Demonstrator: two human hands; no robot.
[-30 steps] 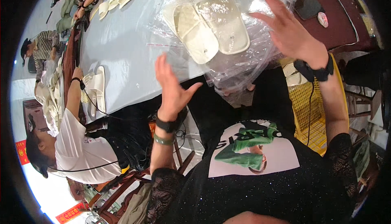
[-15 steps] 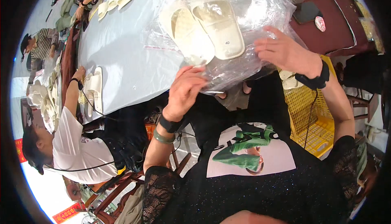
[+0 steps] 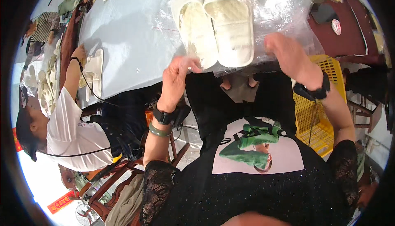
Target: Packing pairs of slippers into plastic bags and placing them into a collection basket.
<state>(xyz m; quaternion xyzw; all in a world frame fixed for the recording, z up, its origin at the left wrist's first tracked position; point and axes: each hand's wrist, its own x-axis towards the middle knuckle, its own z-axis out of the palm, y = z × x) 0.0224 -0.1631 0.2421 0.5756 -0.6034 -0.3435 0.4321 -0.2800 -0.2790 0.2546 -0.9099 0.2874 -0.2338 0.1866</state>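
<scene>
A pair of cream slippers (image 3: pixel 233 32) lies side by side at the table's near edge, heels toward me. Clear plastic bags (image 3: pixel 282 10) spread around and under the pair, glossy and crinkled. Beside the left slipper's heel, my left hand (image 3: pixel 177 82) has its fingers pinched together on the plastic bag's near edge. To the right of the slippers, my right hand (image 3: pixel 294 59) hovers by the plastic with fingers bent; motion smears them, and whether they grip the film cannot be seen.
A co-worker in a white shirt (image 3: pixel 74 137) reaches to other slippers (image 3: pixel 95 76) on the grey-covered table (image 3: pixel 131 41). Dark red cloth (image 3: pixel 341 34) with a dark phone-like object (image 3: pixel 324 13) lies at right. A yellow plastic crate (image 3: pixel 314 123) stands below my right arm.
The slippers appear farther right and turned straighter. My left hand has drawn its fingers into a pinch, and the plastic hanging over the near edge is pulled up. My right hand shifted slightly right.
</scene>
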